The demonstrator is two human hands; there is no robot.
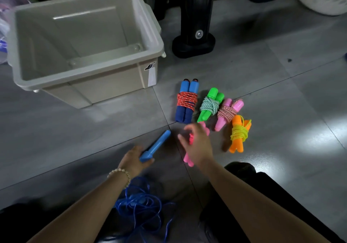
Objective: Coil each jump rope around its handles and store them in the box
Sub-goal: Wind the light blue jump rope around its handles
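Loose blue cord (139, 203) lies tangled between your forearms, farthest from the box (112, 86); it looks light, limp and slick, likely to snag on itself, so work it from the stiff blue handle (156, 146) your left hand (132, 161) grips by its wide end. Your right hand (197, 143) hovers, fingers loosely spread and holding nothing, over a pink bundle (187, 160), blur hiding any contact. Right of the box's near corner lie a blue-handled bundle (185, 101), green bundle (210, 104), striped pink bundle (228, 112) and orange bundle (238, 133), with a black stand foot (193, 45) beside its right wall, none blocking its open top
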